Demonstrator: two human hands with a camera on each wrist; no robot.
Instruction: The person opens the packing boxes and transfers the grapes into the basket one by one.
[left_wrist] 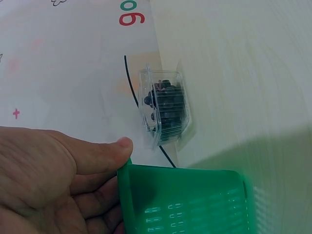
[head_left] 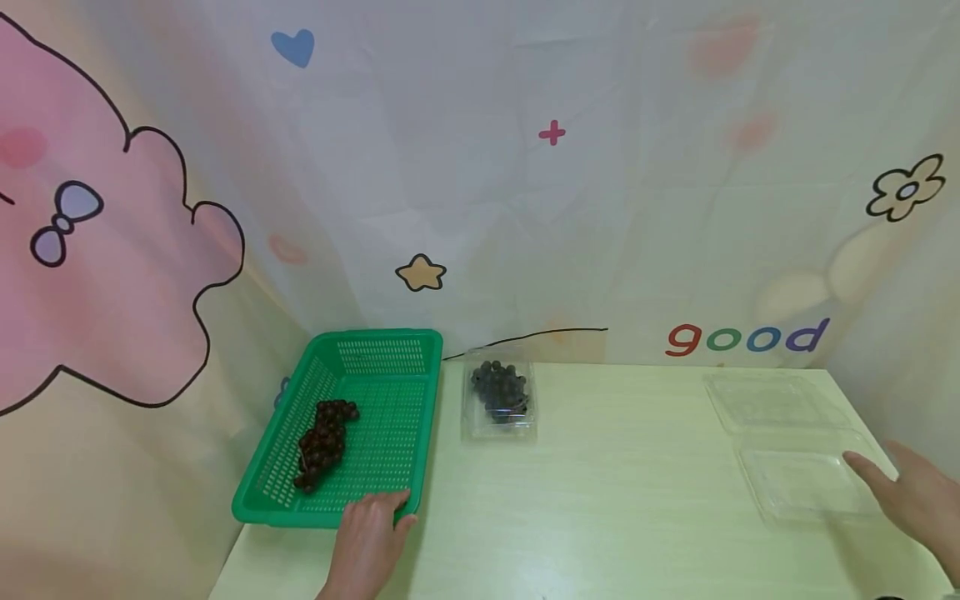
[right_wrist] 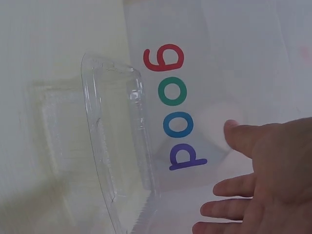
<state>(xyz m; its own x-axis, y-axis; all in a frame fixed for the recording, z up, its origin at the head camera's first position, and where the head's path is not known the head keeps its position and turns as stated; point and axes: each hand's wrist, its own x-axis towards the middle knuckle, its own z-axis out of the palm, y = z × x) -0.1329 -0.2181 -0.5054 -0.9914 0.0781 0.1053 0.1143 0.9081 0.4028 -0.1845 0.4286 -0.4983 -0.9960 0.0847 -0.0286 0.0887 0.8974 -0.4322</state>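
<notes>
Here — left hand (head_left: 369, 533) grips basket (head_left: 386, 417): red grapes (head_left: 326, 442) | clear box (head_left: 480, 429): dark grapes (head_left: 497, 387) | right hand (head_left: 913, 493) unclenched

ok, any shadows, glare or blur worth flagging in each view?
Head: soft shadow beside the right hand, small glints on the empty clear container; left wrist: broad shadow across the table beside the green basket; right wrist: duller picture, bright glints along the container's edges, no strong blur.
</notes>
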